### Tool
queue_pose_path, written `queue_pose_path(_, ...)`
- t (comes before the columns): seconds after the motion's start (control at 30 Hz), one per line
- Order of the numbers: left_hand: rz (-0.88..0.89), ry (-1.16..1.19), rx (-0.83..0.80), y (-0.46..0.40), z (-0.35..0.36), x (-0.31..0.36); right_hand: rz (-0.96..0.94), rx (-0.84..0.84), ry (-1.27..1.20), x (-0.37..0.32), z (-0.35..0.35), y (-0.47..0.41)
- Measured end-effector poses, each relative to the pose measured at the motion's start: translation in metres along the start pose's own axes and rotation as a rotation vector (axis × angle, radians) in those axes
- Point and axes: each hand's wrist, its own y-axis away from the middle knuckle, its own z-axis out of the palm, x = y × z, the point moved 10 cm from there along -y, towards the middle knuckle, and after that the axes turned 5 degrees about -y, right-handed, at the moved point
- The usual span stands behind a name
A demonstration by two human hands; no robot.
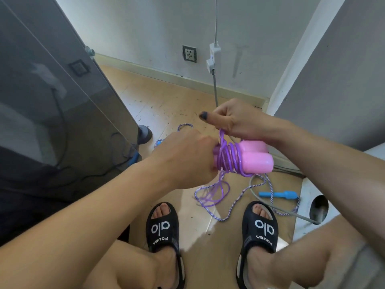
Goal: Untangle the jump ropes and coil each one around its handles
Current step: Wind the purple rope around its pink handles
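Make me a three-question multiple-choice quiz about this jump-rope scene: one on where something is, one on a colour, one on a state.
1. Where is the blue handle? A on the floor B in a hand C on a shelf
2. What colour are the held handles? A green B pink C black
3. The purple rope is: A fully coiled B partly coiled C untouched

Answers: 1 A, it lies beside the right sandal. 2 B, both are pink. 3 B, turns wrap the handles while the left hand grips them and the right hand pulls a strand; slack hangs to the floor.
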Motion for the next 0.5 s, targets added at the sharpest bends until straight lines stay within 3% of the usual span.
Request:
queue_pose_path(0.07,0.023,0.120,0.056,0.004,-0.012,0.000,0.177,-0.030,-0.092,0.087,0.012,-0.026)
queue_pose_path(0.13,0.030,0.221,0.127,0.009,-0.026,-0.001,0.320,-0.186,-0.144,0.145,0.038,-0.021)
queue_pose_path(0.2,-0.051,0.371,0.215,0.014,-0.041,-0.014,0.344,-0.076,-0.205,0.128,0.036,-0.007)
queue_pose_path(0.33,-0.459,0.684,0.207,0.020,-0.025,-0.083,0.159,0.005,-0.181,0.028,0.050,0.016)
queue_pose_path(0.5,-0.623,0.605,0.078,0.014,0.026,-0.139,0.136,0.003,0.012,0.016,0.075,0.024)
